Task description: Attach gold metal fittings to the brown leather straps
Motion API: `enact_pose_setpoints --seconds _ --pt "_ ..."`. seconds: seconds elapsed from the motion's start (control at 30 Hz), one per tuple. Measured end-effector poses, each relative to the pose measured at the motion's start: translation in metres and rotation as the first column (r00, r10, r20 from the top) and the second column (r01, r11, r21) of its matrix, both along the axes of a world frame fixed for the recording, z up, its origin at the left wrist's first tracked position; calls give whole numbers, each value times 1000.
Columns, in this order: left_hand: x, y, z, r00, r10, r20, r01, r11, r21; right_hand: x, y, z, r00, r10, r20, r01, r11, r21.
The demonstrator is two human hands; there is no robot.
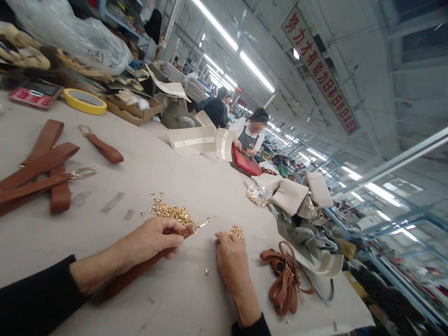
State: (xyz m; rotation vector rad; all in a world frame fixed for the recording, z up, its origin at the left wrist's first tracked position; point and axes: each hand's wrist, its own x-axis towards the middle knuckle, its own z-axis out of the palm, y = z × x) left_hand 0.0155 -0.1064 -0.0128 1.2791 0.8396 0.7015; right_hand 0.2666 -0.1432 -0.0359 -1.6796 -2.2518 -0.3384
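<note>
My left hand [159, 238] is closed round a brown leather strap [136, 273], near the end that carries a gold clasp [203, 222]. The rest of the strap trails back under my left forearm. Just beyond that hand lies a heap of small gold metal fittings [175, 213]. My right hand [231, 256] rests at a smaller pile of gold fittings [238, 231], fingers bent down at its near edge. Its fingertips are partly hidden, so I cannot make out what they pinch. One loose gold piece [206, 271] lies between my hands.
Brown straps with gold hooks [52, 163] lie at the left; a bundle of brown straps [285, 280] is at the right. Yellow tape [85, 101] and a cardboard box [135, 109] stand at the back. A person [250, 130] works across the table with a red bag [247, 162].
</note>
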Motion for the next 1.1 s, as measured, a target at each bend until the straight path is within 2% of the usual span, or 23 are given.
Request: enact_pose_setpoints --seconds 0.17,0.23,0.27,0.3,0.37,0.4,0.43,0.5,0.63,0.73,0.9,1.1 --pt "3 1 -5 1000 4 26 -5 1000 31 0 9 0 997 -19 -73 20 1000 8" --pt "4 2 -9 1000 13 12 -14 998 66 -7 8 1 980 -21 -198 24 1000 10" --pt "5 2 -11 1000 19 1 -19 996 89 -13 6 1 946 -3 -325 4 1000 1" --pt "5 2 -12 1000 25 -11 -23 994 109 -20 3 2 877 24 -480 -33 999 -9" --pt "5 2 -12 998 43 -39 -37 989 142 -38 -4 4 645 78 -760 -129 992 -7" --pt "5 1 -11 997 53 -56 -44 987 152 -48 -7 5 533 99 -840 -172 985 7" --pt "5 0 -9 995 65 -75 -52 986 159 -57 -10 7 465 122 -877 -204 979 28" --pt "4 -2 -5 990 86 -115 -64 982 180 -72 -14 10 418 186 -889 -245 966 86" --pt "2 -6 1 960 179 -215 -94 931 354 -86 -13 11 491 318 -811 -255 943 215" --pt "2 -8 2 936 252 -246 -117 882 457 -87 -10 7 556 343 -757 -237 939 251" --pt "2 -9 2 955 222 -198 -116 891 439 -86 -9 6 650 378 -659 -223 924 310" --pt "2 -9 1 967 181 -180 -83 889 449 -89 -11 7 664 388 -639 -189 914 359"
